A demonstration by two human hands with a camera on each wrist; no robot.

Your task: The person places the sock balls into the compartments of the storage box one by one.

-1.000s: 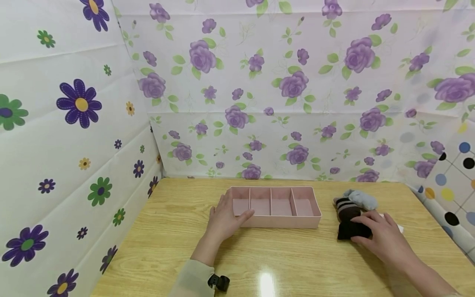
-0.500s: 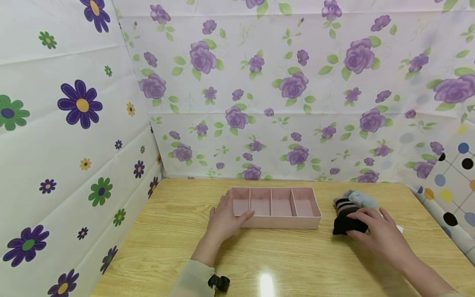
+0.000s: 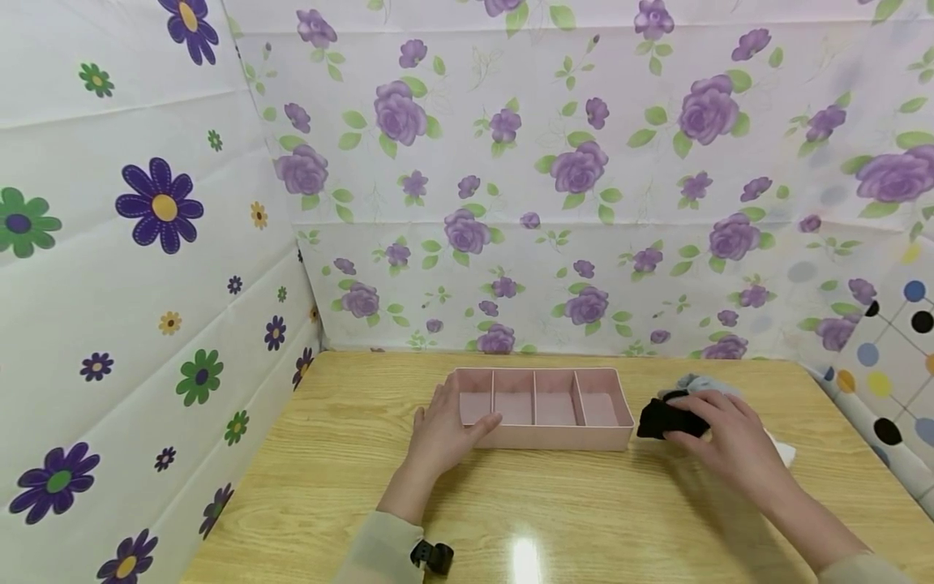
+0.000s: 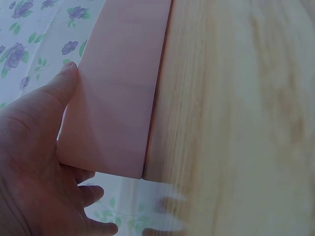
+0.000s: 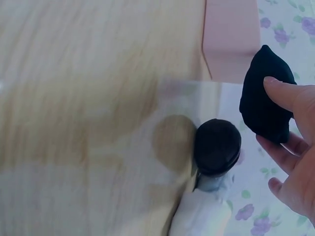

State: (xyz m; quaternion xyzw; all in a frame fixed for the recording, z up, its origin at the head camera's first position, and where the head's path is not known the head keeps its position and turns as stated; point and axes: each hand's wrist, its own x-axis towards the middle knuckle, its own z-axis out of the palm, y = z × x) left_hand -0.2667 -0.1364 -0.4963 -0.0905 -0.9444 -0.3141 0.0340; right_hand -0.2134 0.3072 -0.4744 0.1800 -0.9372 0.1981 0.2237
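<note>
My left hand [image 3: 445,430] holds the left end of a pink box [image 3: 554,438] with several compartments in a row. In the left wrist view its thumb lies at the top edge of the long wall, and the other fingers are round the end. My right hand [image 3: 733,442] pinches a folded black sock [image 5: 266,98] between thumb and fingers, raised off the table just right of the box. Below it in the right wrist view sits a dark rolled sock [image 5: 217,147], with a white bundle [image 5: 202,214] beside it. A light blue-grey sock [image 3: 704,383] shows behind the right hand.
The wooden table [image 3: 350,503] ends at a flowered cloth wall [image 3: 511,268] behind and another cloth [image 3: 241,389] on the left. A white bundle partly shows at the right hand's outer side. A black band sits on the left wrist.
My right hand has lifted the black sock off the pile and carried it left and away from me, towards the box. The left hand and the box have stayed put.
</note>
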